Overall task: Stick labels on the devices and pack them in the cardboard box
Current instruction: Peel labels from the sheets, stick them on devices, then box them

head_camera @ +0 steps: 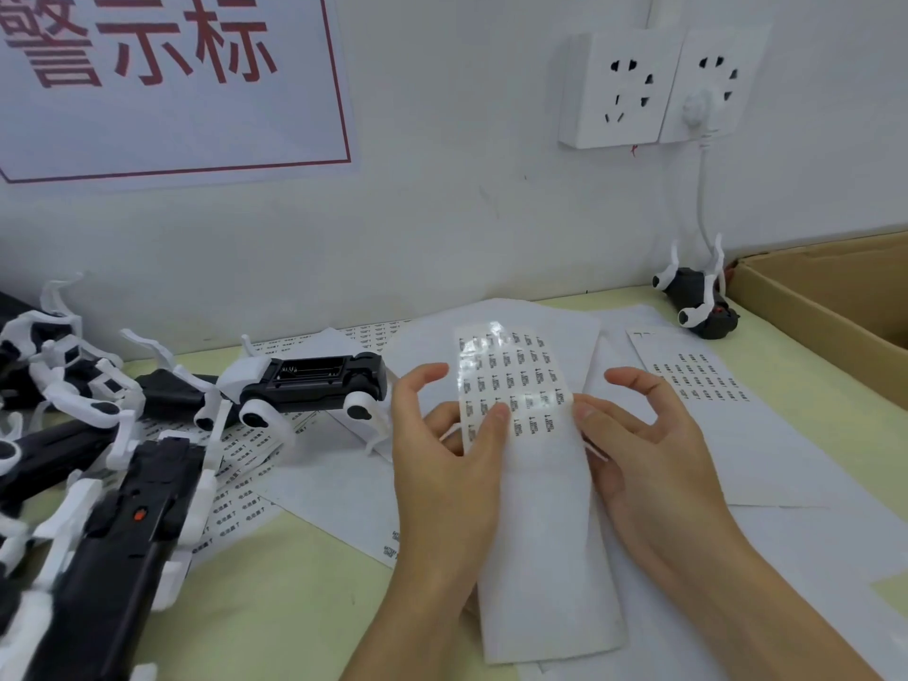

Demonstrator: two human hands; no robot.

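Note:
A glossy label sheet (521, 385) with rows of small black-printed stickers stands tilted in the middle of the view, held from both sides. My left hand (442, 464) grips its left edge, thumb pressed on the stickers. My right hand (643, 449) holds the right edge, fingers spread. A black-and-white robot-dog device (314, 380) lies belly up just left of my left hand. Several more devices (93, 464) are piled at the far left. One device (697, 297) lies upside down beside the cardboard box (825, 307) at the right.
More label sheets (707, 385) and blank backing papers (806, 548) cover the pale green table. Two wall sockets (658, 86) hang above, one with a white plug and cable running down. A red-lettered sign (162, 76) is on the wall at the left.

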